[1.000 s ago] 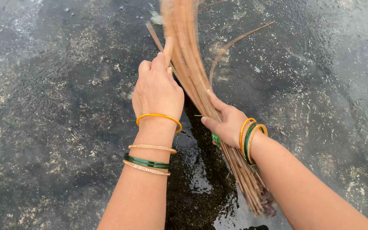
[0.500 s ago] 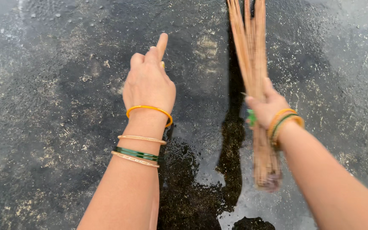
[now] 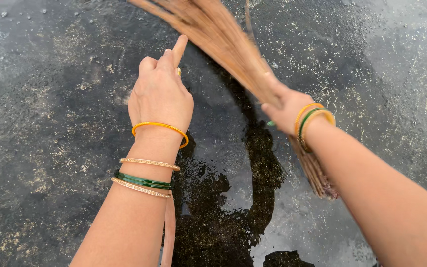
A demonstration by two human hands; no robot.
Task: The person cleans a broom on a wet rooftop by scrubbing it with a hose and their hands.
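Note:
My right hand (image 3: 283,111) grips a broom of thin brown sticks (image 3: 221,32) near its bound end. The bristles fan up and to the left across the wet dark ground (image 3: 50,123), and the butt end (image 3: 322,180) sticks out under my right wrist. My left hand (image 3: 160,94) hovers left of the broom, its back towards me, with the fingers curled and the index finger pointing up. A pinkish hose (image 3: 168,232) runs back under my left forearm, and the hand seems closed on it. Both wrists carry orange, gold and green bangles.
A puddle with a strip of dark wet grit (image 3: 253,178) lies between my forearms. Pale sandy patches (image 3: 30,178) speckle the ground to the left and the upper right.
My right hand has swung the broom so that its bristles now sweep up-left rather than straight up. My left hand has drifted slightly left and stays closed.

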